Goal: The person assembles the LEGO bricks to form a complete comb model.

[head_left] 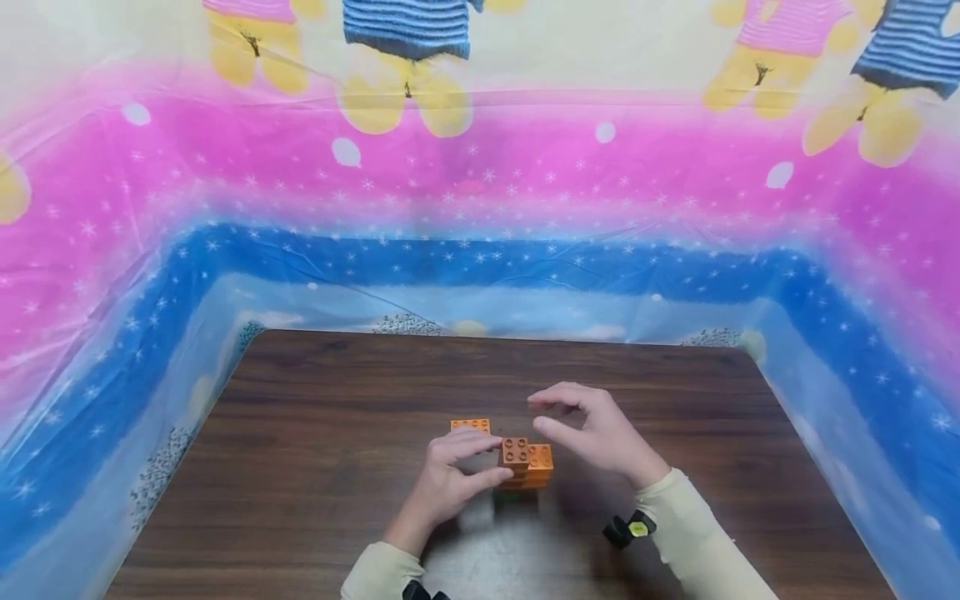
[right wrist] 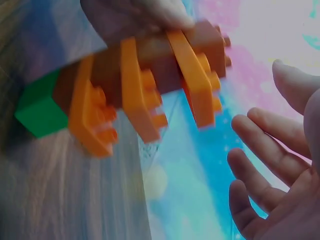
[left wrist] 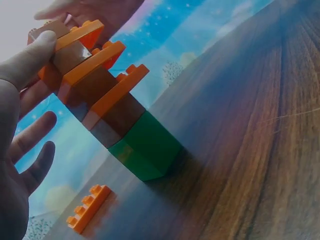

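Note:
A tower of building blocks stands upright on the table: a green block (left wrist: 147, 147) at the bottom, then brown bricks alternating with flat orange bricks (right wrist: 142, 100) that jut out to one side. At its top sits a brown brick (head_left: 515, 451) with studs. My left hand (head_left: 452, 477) holds the tower near the top, thumb on the near side and fingers on the far side. My right hand (head_left: 596, 429) is raised to the right of the tower, fingers apart and nothing in them; the right wrist view shows it away from the bricks.
One loose orange flat brick (left wrist: 90, 209) lies studs up on the dark wooden table (head_left: 337, 383), just beyond my left hand. A printed cloth (head_left: 480, 258) hangs behind the table and along both sides.

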Tool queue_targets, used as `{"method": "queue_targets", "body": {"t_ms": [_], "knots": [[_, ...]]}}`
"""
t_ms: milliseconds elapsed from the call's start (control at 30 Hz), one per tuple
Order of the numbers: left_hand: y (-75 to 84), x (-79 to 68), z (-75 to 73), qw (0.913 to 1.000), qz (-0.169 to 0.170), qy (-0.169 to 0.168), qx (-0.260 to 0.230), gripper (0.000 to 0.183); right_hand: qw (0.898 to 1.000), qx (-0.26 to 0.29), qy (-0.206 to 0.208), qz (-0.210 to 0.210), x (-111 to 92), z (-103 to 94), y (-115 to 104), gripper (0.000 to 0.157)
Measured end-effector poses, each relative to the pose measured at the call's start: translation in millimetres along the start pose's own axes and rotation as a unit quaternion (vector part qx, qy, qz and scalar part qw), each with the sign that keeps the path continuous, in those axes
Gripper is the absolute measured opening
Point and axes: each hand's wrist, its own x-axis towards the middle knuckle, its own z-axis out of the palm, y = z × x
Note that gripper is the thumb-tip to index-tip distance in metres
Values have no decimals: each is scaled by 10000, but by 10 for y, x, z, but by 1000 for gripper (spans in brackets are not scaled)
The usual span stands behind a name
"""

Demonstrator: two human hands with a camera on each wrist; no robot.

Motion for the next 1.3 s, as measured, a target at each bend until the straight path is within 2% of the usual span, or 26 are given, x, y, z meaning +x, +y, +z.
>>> {"method": "queue_targets", "body": {"t_ms": [133, 300, 600, 833, 1067, 1300], "knots": [[8, 12, -17, 9999, -111, -35, 48, 35, 9993, -97, 132, 335, 57, -58, 140, 27], [21, 16, -24, 9996, -280, -44, -6, 34, 9972, -96, 73, 733, 142, -48, 346, 31], [55, 3, -50, 9964, -824, -158, -86, 33, 9922, -8, -169, 1235, 314, 132, 696, 36], [69, 4, -56, 9952, -960, -192, -74, 33, 9914, -91, -540, 1188, 428, 312, 847, 44], [89, -6, -71, 9938, -1088, -182, -104, 34, 9889, -183, -778, 1253, 510, 493, 930, 43], [95, -5, -75, 9946, -1017, -168, -110, 34, 9881, -254, -1027, 1120, 567, 585, 931, 45]]}}
